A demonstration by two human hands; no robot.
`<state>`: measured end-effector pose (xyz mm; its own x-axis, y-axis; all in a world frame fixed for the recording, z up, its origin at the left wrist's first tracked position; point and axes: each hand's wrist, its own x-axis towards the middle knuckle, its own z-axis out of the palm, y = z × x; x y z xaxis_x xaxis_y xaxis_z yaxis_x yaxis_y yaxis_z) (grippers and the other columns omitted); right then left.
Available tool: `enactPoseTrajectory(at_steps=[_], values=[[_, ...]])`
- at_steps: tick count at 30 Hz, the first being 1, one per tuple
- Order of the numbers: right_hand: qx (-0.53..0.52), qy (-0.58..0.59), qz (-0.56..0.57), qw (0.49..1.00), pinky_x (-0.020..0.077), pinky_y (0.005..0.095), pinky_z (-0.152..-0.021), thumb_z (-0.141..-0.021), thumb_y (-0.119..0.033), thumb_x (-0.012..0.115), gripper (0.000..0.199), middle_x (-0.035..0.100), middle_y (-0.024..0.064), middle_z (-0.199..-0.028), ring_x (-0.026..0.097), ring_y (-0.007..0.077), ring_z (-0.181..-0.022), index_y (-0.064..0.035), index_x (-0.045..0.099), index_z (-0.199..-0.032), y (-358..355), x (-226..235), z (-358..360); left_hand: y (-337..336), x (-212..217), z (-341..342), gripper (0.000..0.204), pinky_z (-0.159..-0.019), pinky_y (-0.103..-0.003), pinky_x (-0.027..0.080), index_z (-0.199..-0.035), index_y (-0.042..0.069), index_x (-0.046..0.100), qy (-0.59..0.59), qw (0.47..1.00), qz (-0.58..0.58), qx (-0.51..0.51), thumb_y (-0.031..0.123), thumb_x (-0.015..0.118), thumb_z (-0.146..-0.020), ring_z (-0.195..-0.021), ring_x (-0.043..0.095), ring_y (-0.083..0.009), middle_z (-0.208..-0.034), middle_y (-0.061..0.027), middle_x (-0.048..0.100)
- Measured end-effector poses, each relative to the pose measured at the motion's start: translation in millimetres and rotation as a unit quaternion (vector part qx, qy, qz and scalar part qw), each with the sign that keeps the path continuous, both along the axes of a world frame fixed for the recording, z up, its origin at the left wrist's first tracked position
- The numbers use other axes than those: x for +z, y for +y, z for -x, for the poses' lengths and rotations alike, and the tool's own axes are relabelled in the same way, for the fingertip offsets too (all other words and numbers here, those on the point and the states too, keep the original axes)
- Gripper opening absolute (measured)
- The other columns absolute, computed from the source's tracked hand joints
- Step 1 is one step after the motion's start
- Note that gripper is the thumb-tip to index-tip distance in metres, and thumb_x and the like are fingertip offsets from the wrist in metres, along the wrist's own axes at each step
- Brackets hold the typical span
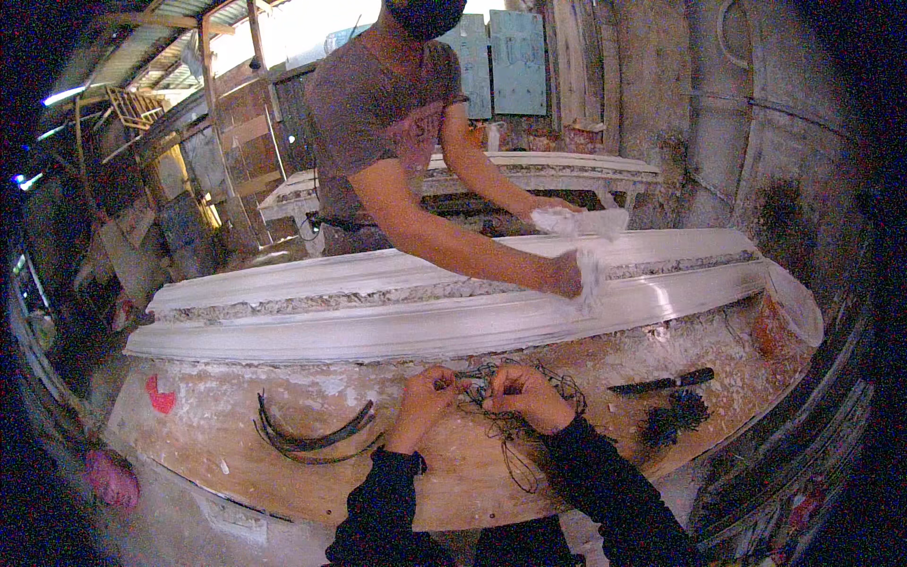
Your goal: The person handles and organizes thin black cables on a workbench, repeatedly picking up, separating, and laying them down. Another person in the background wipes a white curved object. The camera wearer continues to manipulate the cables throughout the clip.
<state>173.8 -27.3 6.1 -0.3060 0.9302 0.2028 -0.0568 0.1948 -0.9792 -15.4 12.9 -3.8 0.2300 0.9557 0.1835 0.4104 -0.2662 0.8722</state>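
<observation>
A tangle of thin dark cord (518, 465) lies on the wooden table and runs up between my hands. My left hand (423, 406) is closed, its thumb and fingers pinching a strand of that cord. Just to its right, my right hand (531, 397) also pinches the cord with bent fingers; a small pale bit shows between the hands, too small to name. Several dark curved strips (316, 439) rest left of my left hand. Right of my right hand lie a black-handled knife (661, 382) and a dark bristly bundle (675, 418).
Long white moulding pieces (378, 331) span the table's far side. Across them a co-worker (397, 123) works with white-dusted hands, one by a white pad-like thing (603, 223). A red scrap (161, 394) lies at left, a pale container (795, 300) at far right. More mouldings stand behind.
</observation>
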Motion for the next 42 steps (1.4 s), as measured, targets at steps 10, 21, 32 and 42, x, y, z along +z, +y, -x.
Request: enactPoseTrajectory(at_steps=[10,21,32,42], values=[[-0.263,-0.176,-0.191,0.929,0.0394,0.0266,-0.059,-0.070,-0.005,0.063,0.019,0.051,0.0030,-0.064,0.048,0.0127,-0.063,-0.0048,0.046,-0.062,10,-10,2,-18,19,-2,0.024,-0.056,-0.025,0.045,-0.080,0.002,0.057,-0.111,0.968,0.093,-0.204,0.025,0.063,-0.077,-0.065,0.052,-0.0113,-0.077,-0.0028,0.054],[-0.316,-0.075,-0.178,0.929,0.0422,0.0263,-0.070,-0.074,-0.003,0.059,0.011,0.057,0.0033,-0.079,0.052,0.0126,-0.075,-0.0040,0.051,-0.082,13,-1,0,-15,3,8,0.012,-0.054,-0.025,0.046,-0.071,0.004,0.054,-0.305,0.895,0.133,-0.298,0.013,0.061,-0.077,-0.061,0.050,-0.0105,-0.070,-0.0026,0.051],[-0.029,-0.098,-0.111,0.989,0.0411,0.0279,-0.077,-0.076,-0.017,0.063,0.014,0.057,0.0053,-0.089,0.051,0.0154,-0.089,-0.0047,0.061,-0.083,-3,11,1,15,2,20,0.015,-0.047,-0.021,0.038,-0.070,0.004,0.055,-0.234,0.964,-0.037,0.120,0.014,0.067,-0.073,-0.051,0.047,-0.0070,-0.059,0.0006,0.052],[0.176,-0.065,-0.175,0.967,0.0406,0.0319,-0.079,-0.070,-0.017,0.069,0.015,0.055,0.0080,-0.095,0.049,0.0185,-0.093,-0.0041,0.063,-0.076,-10,15,8,0,20,15,0.006,-0.046,-0.022,0.044,-0.076,0.004,0.063,-0.144,0.981,-0.118,0.053,0.008,0.064,-0.073,-0.056,0.052,-0.0093,-0.068,-0.0026,0.058]])
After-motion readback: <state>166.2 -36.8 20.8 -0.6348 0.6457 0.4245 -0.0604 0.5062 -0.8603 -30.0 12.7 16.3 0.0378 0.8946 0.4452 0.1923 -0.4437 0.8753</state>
